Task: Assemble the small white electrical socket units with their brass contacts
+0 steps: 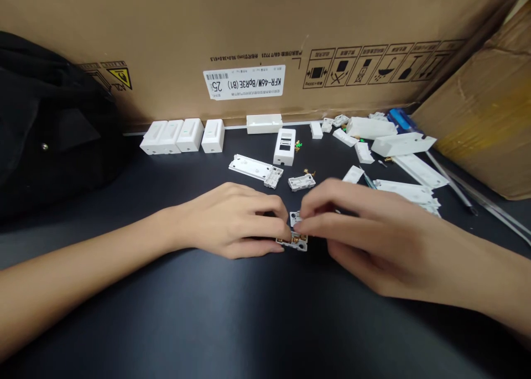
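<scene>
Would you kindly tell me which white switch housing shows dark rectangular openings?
The central housing: its face has open windows, unlike the closed switches lined up at left.

Switch housings (189, 135) are smooth white plastic, slightly glossy; the small switch insert (297, 244) carries shiny brass contacts (295, 237). Tabletop (199, 307) is matt black, carton (166, 30) brown cardboard with a white paper label (243, 82), bag (50, 119) dull black cloth.

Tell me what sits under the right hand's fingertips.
A small white plastic switch part with brass contacts, also touched by the left hand; the right hand covers the rest of it.
</scene>
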{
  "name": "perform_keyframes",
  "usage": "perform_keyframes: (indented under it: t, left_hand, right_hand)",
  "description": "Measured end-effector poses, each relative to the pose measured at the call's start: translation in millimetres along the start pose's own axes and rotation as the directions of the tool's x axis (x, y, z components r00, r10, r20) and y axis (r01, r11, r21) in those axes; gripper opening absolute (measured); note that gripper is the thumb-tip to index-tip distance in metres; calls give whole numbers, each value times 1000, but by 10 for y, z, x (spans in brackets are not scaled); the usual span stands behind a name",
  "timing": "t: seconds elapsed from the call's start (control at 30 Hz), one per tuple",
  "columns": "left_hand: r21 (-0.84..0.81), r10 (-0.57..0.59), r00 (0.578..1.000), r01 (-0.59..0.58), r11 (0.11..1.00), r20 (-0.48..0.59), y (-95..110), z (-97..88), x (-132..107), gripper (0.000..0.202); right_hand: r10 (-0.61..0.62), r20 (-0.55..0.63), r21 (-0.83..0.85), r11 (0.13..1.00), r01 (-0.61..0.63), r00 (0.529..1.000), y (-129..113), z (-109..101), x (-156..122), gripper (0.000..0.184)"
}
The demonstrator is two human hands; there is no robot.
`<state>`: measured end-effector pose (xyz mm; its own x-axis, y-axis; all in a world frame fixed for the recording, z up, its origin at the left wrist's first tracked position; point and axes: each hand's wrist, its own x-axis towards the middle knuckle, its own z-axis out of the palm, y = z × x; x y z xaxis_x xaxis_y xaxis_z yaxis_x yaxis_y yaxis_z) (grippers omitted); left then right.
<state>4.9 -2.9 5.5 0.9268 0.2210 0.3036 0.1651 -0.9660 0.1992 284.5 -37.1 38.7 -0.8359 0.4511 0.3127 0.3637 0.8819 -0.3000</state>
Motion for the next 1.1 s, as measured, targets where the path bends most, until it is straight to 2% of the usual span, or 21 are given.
perform_keyframes:
  t: [0.1,0.17,0.4,0.53,0.63,0.73,0.83,0.93,1.03,1.1]
  left_hand:
    - [-23,3,1000,-3,1000,-25,1,12,-6,22]
    - [-36,-5,999,4,999,-36,1,18,-7,22]
    - [-93,0,998,-6,996,-70,-6,16,0,28]
    - [-137,-16,995,2,991,-100,-20,26,-25,24]
    - [-163,-31,993,11,986,-118,-22,35,-36,18]
    - [-175,-32,992,11,985,-120,-20,39,-29,14]
    - [-186,-28,994,7,983,-109,-22,41,-18,15]
    - [-190,-37,992,13,982,-123,-27,43,-18,16]
    - [-160,-80,987,58,985,-136,-25,40,-30,20]
    - [-129,-110,989,97,987,-100,-19,32,-36,28]
  right_hand:
    - [62,-206,-31,997,-70,977,-6,-10,-18,34]
    - [106,-277,-72,989,-130,955,-13,-31,-22,34]
    - [211,-329,-125,957,-263,921,-20,-69,-3,22]
    - [181,-344,-155,957,-246,921,24,-69,-22,17]
    - [153,-315,-221,948,-229,937,77,-122,-40,15]
    - [208,-242,-238,934,-265,948,160,-204,-74,14]
    - [236,-93,-185,951,-249,967,256,-260,-122,10]
    - [274,59,-137,955,-264,960,315,-260,-152,9]
    - [291,105,-132,952,-276,951,321,-222,-154,10]
    - [291,114,-137,952,-275,950,310,-191,-151,11]
